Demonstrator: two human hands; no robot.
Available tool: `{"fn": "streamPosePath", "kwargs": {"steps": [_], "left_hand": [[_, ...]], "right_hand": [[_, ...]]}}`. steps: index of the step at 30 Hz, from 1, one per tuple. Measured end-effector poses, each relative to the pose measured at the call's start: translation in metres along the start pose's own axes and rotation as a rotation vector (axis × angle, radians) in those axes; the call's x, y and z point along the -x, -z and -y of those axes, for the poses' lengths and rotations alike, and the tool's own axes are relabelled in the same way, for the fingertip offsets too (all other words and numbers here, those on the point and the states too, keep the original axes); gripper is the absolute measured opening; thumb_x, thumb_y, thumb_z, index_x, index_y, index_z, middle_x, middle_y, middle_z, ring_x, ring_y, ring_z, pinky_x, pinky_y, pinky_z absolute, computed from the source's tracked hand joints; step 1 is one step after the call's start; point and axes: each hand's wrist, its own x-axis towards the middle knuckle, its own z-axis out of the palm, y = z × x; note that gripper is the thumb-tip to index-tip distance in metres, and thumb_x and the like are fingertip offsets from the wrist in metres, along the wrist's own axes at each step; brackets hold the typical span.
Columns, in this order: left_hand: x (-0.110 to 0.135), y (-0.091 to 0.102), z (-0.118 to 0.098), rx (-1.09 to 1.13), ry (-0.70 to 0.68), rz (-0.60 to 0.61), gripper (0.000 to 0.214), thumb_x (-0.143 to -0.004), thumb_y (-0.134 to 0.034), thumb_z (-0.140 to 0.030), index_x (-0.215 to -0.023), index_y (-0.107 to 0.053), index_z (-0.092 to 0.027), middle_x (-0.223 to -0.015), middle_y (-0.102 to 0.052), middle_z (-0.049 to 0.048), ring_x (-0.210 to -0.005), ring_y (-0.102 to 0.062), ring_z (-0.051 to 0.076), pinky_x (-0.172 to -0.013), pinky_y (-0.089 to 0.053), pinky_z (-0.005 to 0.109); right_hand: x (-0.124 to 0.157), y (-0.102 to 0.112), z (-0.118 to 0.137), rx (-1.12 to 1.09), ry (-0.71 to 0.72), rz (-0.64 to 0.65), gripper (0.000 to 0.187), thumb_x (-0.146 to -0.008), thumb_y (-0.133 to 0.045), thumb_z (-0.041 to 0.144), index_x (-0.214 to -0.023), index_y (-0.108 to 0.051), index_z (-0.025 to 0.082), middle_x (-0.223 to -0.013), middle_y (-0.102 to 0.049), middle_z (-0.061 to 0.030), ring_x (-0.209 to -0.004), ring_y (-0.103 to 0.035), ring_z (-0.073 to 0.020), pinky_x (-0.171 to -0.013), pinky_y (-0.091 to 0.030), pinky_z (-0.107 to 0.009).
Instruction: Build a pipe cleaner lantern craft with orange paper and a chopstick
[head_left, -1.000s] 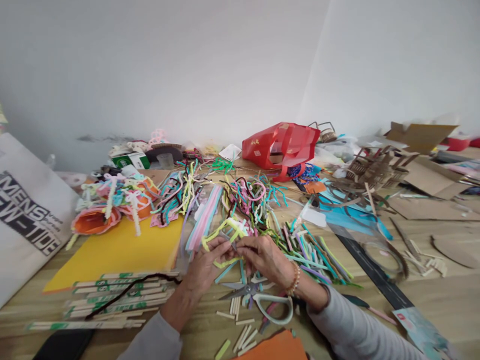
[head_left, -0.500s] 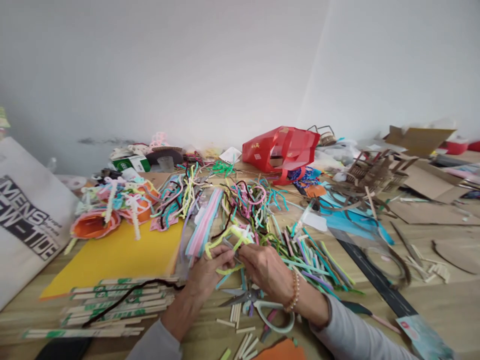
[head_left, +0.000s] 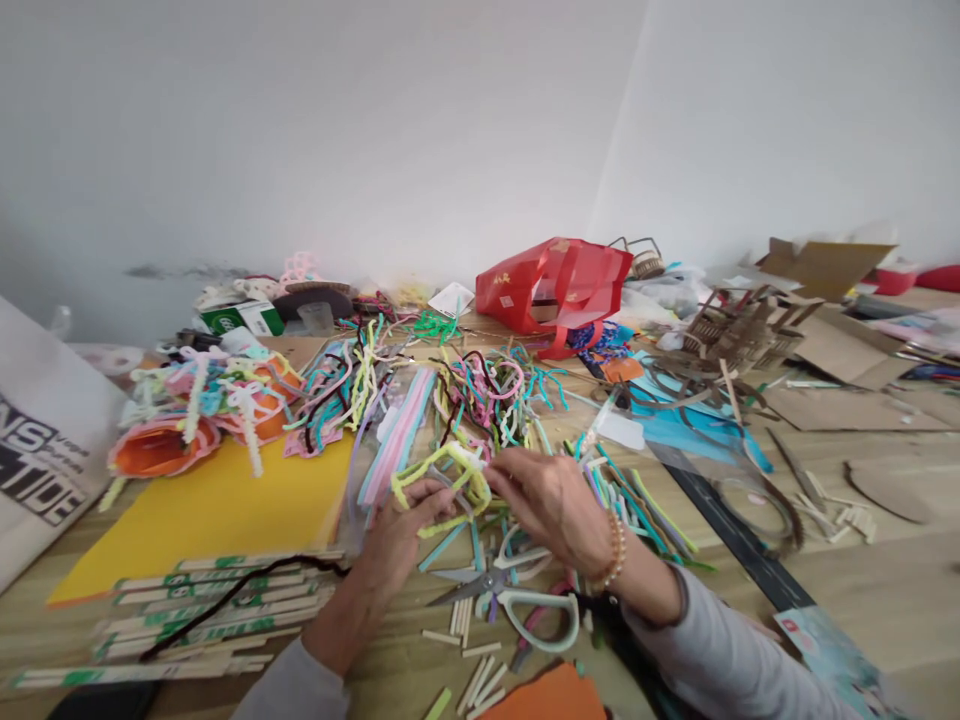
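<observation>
Pinching the lower left side of the yellow fuzzy frame (head_left: 474, 487), just below the middle of the picture, the left hand (head_left: 409, 510) is clamped on it with thumb and fingers. At the frame's right end, the fingertips of the right hand (head_left: 559, 500) are drawn together; whether a strand lies between them I cannot tell. The frame looks very light, soft-skinned over a bendable core, grippy rather than slippery, and easily squashed out of shape. Its corners and doubled edges would probably be the best places to take hold; the long single sides may bend.

Counting from the left edge: one white bag (head_left: 45, 440) with lettering; two orange-lined pouches (head_left: 161, 448) seem to show; one yellow sheet (head_left: 202, 510); one dark fuzzy stem (head_left: 240, 580) across the wrapped sticks (head_left: 67, 677) at lower left, which overlap too much to count. Bottom centre has one pair of white-handled scissors (head_left: 489, 582) and one orange sheet (head_left: 551, 695). One red bag (head_left: 517, 290) lies above centre.
</observation>
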Motion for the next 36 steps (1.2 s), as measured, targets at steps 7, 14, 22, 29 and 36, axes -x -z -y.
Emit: {"fn": "streamPosePath", "kwargs": {"steps": [7,14,22,29,36], "left_hand": [[-0.002,0.000,-0.008,0.064,0.010,-0.045,0.021,-0.058,-0.084,-0.029,-0.064,-0.072,-0.013,-0.064,-0.068,0.0035,-0.062,-0.061,0.014,-0.062,-0.049,0.022],[-0.005,0.002,-0.008,0.218,0.048,-0.116,0.028,-0.050,-0.089,-0.026,-0.066,-0.071,-0.012,-0.063,-0.068,0.0018,-0.059,-0.062,0.012,-0.060,-0.051,0.023],[-0.005,0.002,-0.008,0.213,0.027,-0.117,0.027,-0.051,-0.088,-0.024,-0.066,-0.070,-0.011,-0.062,-0.068,0.0014,-0.058,-0.062,0.012,-0.061,-0.051,0.023],[-0.008,0.006,0.002,0.169,-0.002,-0.103,0.023,-0.057,-0.085,-0.027,-0.067,-0.071,-0.012,-0.062,-0.068,0.0025,-0.059,-0.062,0.013,-0.060,-0.051,0.022],[-0.006,0.005,0.001,0.161,0.004,-0.103,0.024,-0.057,-0.086,-0.028,-0.067,-0.072,-0.012,-0.063,-0.068,0.0020,-0.060,-0.062,0.012,-0.062,-0.051,0.022]], "right_hand": [[-0.001,0.059,-0.011,-0.064,-0.139,-0.281,0.024,-0.093,-0.048,0.030,-0.082,-0.065,0.017,-0.064,-0.062,-0.0008,-0.056,-0.054,-0.0117,-0.056,-0.036,-0.022],[-0.002,0.066,-0.020,0.004,-0.139,-0.128,0.020,-0.091,-0.050,0.026,-0.082,-0.066,0.017,-0.069,-0.067,-0.0023,-0.060,-0.059,-0.0128,-0.058,-0.038,-0.022],[-0.007,0.025,-0.019,0.310,-0.035,0.390,0.020,-0.091,-0.050,0.021,-0.086,-0.069,0.020,-0.076,-0.071,-0.0067,-0.070,-0.065,-0.0198,-0.058,-0.036,-0.027],[-0.005,0.004,-0.024,0.367,0.021,0.464,0.016,-0.088,-0.052,0.016,-0.082,-0.067,0.018,-0.077,-0.072,-0.0078,-0.069,-0.067,-0.0216,-0.058,-0.037,-0.028],[-0.008,0.020,-0.028,0.400,-0.045,0.380,0.022,-0.093,-0.047,0.023,-0.083,-0.066,0.020,-0.074,-0.071,-0.0072,-0.067,-0.065,-0.0204,-0.055,-0.030,-0.028]]}}
